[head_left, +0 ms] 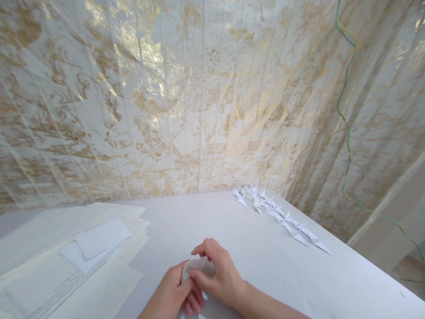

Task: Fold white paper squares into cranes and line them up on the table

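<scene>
A small folded piece of white paper (pixel 195 265) is held between my two hands low in the middle of the view. My left hand (pixel 175 285) grips its left side, with the fingers curled underneath. From the right, my right hand (pixel 221 274) pinches the paper, its thumb on the near face and its forefinger bent over the top edge. The hands hide much of the paper, so its exact folded shape is unclear. Bits of white paper (pixel 194 316) show at the bottom edge below my hands.
Several folded white paper cranes (pixel 285 217) stand along the table's right rear edge. Overlapping printed sheets (pixel 43 283) cover the left side, with blank folded papers (pixel 102 239) on top. A gold-patterned curtain (pixel 186 110) hangs behind the white table (pixel 186 217); a green cord (pixel 347 128) dangles at right.
</scene>
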`<state>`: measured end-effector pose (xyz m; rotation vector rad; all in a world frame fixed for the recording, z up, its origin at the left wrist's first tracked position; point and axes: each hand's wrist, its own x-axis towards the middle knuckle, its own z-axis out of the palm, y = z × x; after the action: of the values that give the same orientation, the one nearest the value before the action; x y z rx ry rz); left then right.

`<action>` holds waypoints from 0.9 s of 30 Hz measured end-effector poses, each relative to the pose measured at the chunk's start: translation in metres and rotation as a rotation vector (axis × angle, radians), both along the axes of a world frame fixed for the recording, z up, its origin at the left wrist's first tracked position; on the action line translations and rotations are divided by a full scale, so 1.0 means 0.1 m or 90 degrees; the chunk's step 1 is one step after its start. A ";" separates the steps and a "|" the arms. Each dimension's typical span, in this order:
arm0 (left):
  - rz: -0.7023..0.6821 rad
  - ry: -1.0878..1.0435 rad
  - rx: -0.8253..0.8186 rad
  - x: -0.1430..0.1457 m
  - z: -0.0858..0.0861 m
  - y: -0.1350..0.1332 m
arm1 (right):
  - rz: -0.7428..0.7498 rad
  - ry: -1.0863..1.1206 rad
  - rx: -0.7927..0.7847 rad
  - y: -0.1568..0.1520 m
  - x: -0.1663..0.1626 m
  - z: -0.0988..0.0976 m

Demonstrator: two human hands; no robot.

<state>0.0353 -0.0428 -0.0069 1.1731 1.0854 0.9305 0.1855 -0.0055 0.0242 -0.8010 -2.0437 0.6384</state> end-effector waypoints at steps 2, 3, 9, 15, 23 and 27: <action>-0.008 0.005 0.006 0.00 -0.01 0.01 | 0.006 -0.052 0.033 -0.03 -0.03 0.01; -0.014 0.008 0.006 0.00 -0.02 0.01 | 0.006 -0.065 0.027 -0.03 -0.05 0.01; -0.069 -0.006 -0.014 -0.05 0.07 0.01 | 0.047 0.065 -0.104 0.01 -0.04 -0.03; -0.096 -0.021 -0.034 -0.10 0.19 0.01 | 0.077 0.112 -0.100 0.01 -0.03 -0.03; -0.113 -0.013 -0.025 -0.11 0.09 0.02 | 0.039 0.064 -0.152 -0.01 -0.03 -0.03; -0.109 0.036 -0.004 -0.10 -0.02 0.02 | 0.020 -0.007 -0.153 -0.04 -0.04 -0.01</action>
<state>0.0256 -0.0413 -0.0093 1.2725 1.0135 0.7645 0.1819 -0.0093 0.0233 -0.9136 -2.0172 0.9116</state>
